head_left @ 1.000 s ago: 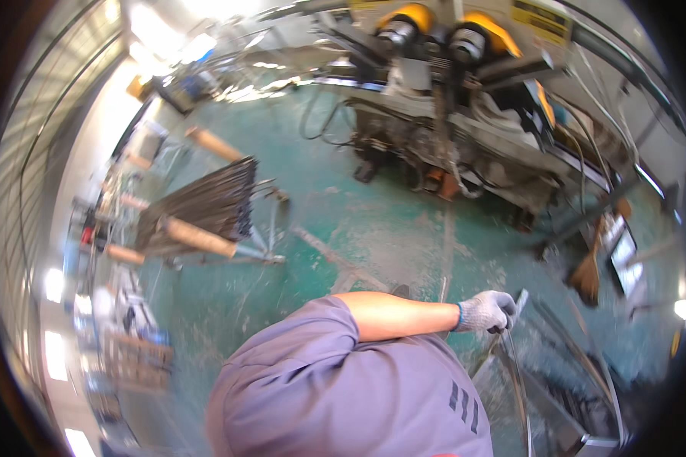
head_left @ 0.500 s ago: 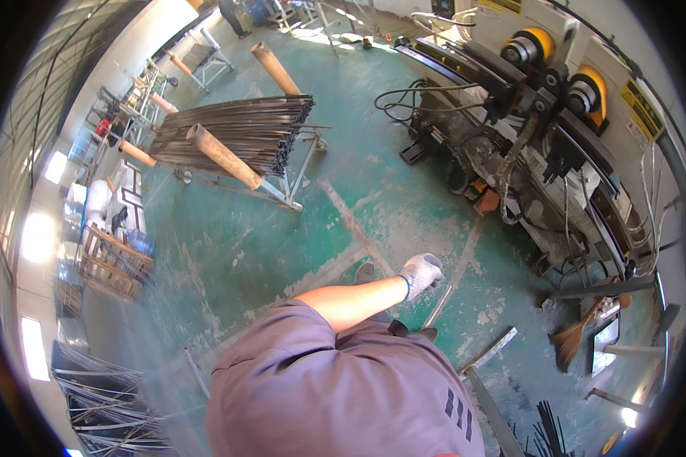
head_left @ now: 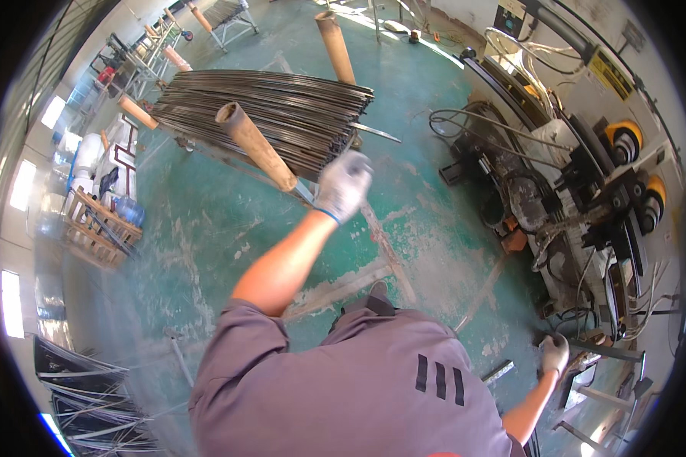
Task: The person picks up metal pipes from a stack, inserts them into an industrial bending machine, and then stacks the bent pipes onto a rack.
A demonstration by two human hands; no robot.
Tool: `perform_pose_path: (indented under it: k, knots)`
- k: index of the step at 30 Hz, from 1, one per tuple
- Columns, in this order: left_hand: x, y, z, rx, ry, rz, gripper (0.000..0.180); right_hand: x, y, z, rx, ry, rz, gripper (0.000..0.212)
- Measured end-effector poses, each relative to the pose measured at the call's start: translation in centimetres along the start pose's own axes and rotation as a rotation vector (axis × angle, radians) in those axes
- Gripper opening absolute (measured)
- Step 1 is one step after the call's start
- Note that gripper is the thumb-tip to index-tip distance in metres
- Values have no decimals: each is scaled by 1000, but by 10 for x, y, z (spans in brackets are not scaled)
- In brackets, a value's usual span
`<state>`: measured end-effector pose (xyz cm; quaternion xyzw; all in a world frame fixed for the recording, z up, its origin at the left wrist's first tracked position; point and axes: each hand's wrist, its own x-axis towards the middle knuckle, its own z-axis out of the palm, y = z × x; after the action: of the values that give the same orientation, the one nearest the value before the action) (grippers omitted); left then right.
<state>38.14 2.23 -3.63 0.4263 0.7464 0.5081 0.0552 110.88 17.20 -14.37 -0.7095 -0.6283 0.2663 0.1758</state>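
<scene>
My left hand [head_left: 344,186], in a pale grey work glove, is stretched forward at the near right corner of a stack of long dark metal bars [head_left: 263,110]. Its fingers are bent and smeared by motion, and whether they touch a bar is unclear. The bars lie on a metal rack between upright brown tubes [head_left: 255,146], and one lighter bar [head_left: 379,132] sticks out past the others. Out at my right side, my gloved right hand [head_left: 554,354] hangs low beside a grey metal stand [head_left: 606,349]. Its fingers are mostly hidden.
A large machine [head_left: 522,190] with cables and yellow-black rollers [head_left: 626,142] fills the right side. At left stand a wooden pallet [head_left: 99,228] and a pile of thin strips [head_left: 91,404]. The green floor [head_left: 434,221] is worn and scraped.
My left hand has moved forward and left, from in front of my body to the bar ends. My right hand has come into view at lower right. The view has shifted, bringing the rack nearer.
</scene>
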Motion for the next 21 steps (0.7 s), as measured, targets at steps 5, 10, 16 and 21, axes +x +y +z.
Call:
perform_pose_path:
  k: [5, 10, 16, 21]
  knots:
    - [153, -80, -170, 550, 349, 104, 25, 21, -192, 117, -133, -119, -141, 38]
    - [225, -163, -255, 1077, 275, -265, 50, 84, -341, 218, -130, -222, -343, 42]
    - [243, -192, -245, 1240, 155, -498, 51, 133, -577, 393, -119, -352, -609, 49]
    - [240, -210, -239, 1120, 389, -282, 26, 186, -741, 596, -267, -506, -816, 64]
